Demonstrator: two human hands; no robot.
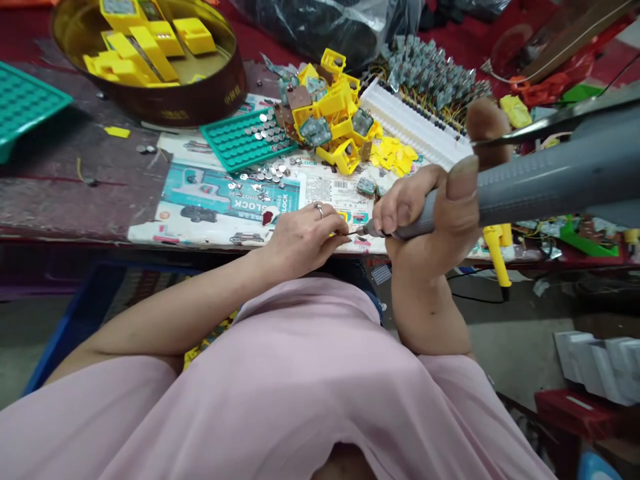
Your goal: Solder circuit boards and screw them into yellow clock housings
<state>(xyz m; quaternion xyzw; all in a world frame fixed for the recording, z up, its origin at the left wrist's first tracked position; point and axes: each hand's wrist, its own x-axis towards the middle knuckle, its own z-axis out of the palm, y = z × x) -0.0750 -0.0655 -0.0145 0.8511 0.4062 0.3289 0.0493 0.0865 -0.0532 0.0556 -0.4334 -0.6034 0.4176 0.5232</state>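
grey power driver, right of the teal tray and nearer me: my right hand is wrapped round its narrow front end. likely fairly weighty, hard-shelled and a bit slick, so best held there, close behind the bit, with the long body balanced above the hand. left hand, on my side of the tray, thumb and fingers drawn together at the bit's tip, though whether they pinch some small piece i cannot tell
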